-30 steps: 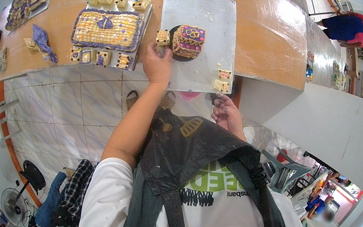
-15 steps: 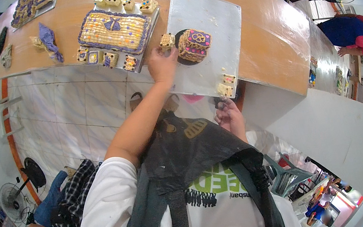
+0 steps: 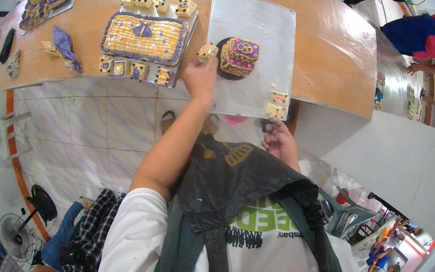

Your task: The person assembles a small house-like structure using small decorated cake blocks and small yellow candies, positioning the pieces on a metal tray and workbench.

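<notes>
The left grip (image 3: pixel 201 79) is pinching a small frosted cake cube (image 3: pixel 207 52) between thumb and fingers, which hide its near side; the cube sits at the fingertips, over the left edge of a silver tray (image 3: pixel 248 96). Immediately right of the left grip is a purple-topped cake (image 3: pixel 240 56) with pink dots, mounted on a round black board (image 3: pixel 230 74) that limits room on that side. Left of the left grip, a large rectangular cake (image 3: pixel 145 37) with purple border occupies its own board; the nearest bear-faced cube (image 3: pixel 162 76) along that board's near edge is just beside the wrist, restricting that flank. More small cubes (image 3: pixel 160 3) line its far edge. Farther left on the bench (image 3: pixel 323 52) are a purple piping bag (image 3: pixel 64 46) and a dark elongated object (image 3: pixel 7 45), well apart from the left grip. The right grip (image 3: pixel 279 141) is just below the tray's near right corner, fingers curled; whether they hold anything I cannot tell. Directly above it, two decorated cubes (image 3: pixel 279 97) stand in that corner. Crumbs (image 3: pixel 263 26) are scattered on the tray, beyond both grips. Past the bench, far to the right, stands a person in blue and pink (image 3: pixel 417 38).
</notes>
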`<state>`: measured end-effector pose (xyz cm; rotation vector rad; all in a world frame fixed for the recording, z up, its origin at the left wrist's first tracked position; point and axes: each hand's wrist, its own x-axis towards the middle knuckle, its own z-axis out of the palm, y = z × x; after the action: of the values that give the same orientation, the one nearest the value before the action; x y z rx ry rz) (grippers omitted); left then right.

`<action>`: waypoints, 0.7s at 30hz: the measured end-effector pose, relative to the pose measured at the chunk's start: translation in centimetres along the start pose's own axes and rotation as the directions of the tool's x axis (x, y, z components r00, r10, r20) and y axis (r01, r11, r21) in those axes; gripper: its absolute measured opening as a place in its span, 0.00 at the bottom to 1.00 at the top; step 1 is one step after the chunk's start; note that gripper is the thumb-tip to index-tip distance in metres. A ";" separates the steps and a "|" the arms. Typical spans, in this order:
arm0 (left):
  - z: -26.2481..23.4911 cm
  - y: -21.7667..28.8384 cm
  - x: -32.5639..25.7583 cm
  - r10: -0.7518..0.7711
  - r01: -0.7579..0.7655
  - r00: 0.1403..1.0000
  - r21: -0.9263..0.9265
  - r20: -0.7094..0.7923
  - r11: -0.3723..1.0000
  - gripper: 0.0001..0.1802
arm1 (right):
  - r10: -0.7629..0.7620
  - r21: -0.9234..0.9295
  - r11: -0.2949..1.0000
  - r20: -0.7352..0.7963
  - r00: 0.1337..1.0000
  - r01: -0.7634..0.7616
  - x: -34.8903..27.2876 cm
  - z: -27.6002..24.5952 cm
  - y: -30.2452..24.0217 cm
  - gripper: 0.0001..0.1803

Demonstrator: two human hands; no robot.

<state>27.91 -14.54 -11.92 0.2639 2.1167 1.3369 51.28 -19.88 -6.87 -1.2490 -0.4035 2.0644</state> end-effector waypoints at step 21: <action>-11.1 7.4 -7.2 0.090 -0.022 0.989 -0.476 0.121 0.879 0.07 | -0.396 -0.631 0.534 0.402 0.826 0.563 0.2 11.0 -10.4 0.16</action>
<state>25.94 -22.71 0.66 0.2061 1.6115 1.7665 45.72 -11.38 4.39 -1.1260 -1.6316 1.5468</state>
